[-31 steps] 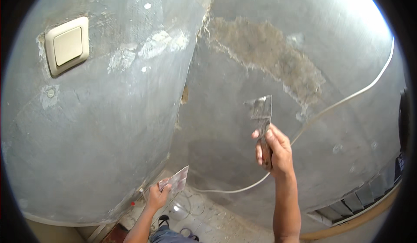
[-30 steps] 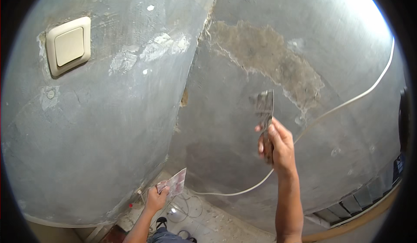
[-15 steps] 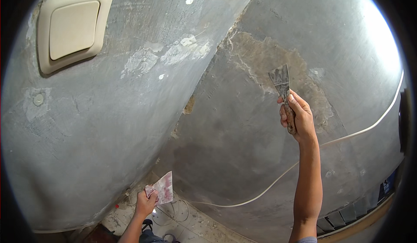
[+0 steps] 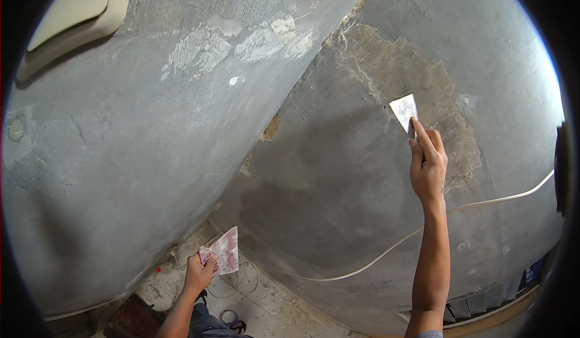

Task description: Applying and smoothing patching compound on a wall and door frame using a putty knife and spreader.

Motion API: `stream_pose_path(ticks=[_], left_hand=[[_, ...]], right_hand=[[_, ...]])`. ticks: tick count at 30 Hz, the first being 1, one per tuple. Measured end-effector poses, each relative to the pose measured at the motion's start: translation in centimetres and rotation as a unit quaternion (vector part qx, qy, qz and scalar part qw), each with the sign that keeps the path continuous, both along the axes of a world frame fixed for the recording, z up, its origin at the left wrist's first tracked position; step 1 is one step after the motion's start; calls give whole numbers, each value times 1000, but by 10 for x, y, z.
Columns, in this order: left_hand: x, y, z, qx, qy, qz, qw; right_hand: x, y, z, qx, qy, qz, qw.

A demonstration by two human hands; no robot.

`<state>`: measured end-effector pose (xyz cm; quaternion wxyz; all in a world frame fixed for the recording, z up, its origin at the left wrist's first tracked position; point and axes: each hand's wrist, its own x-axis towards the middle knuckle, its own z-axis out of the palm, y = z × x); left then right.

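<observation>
My right hand [image 4: 430, 170] grips a putty knife [image 4: 403, 109] by its handle, the forefinger stretched along it toward the blade. The blade shines pale and points up, in front of the left edge of a rough brown bare patch [image 4: 423, 66] in the grey wall. Whether it touches the wall, I cannot tell. Low and to the left, my left hand [image 4: 197, 274] pinches a flat whitish piece with reddish stains [image 4: 226, 251], the thumb across its face. Its exact kind is unclear, and its lower left part is hidden by the fingers.
A cream wall switch [image 4: 103, 29] is at the upper left. White filler smears [image 4: 202, 51] mark the left wall beside the corner. A white cable [image 4: 368, 262] runs across the right wall. Below are the dusty floor [image 4: 266, 305] and a dark frame with slats [image 4: 477, 305] at the lower right.
The putty knife has turned over in my right hand, from a dark blade face to a bright one, with the hand's back now showing. The view has shifted slightly; my left hand keeps its flat piece.
</observation>
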<state>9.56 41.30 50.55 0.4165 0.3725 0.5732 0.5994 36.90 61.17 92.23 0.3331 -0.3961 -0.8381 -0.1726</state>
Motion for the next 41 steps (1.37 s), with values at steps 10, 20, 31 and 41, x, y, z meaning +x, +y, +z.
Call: stream_pose_path(ticks=[10,20,31,41], left_hand=[[4,-2,-11,-48,-51,-19,997],[-1,3,-15,-31,6,9,999],[-8,5,-7,-28,-27,22,999],[-8,5,1,-42,6,1,999]], right_hand=[[8,15,-17,222,-204,-106,948],[1,25,-18,248,-220,-122,935],[-17,-23,-21,189,-285,-285,895],[-59,-8,-15,142,-295,-287,900]])
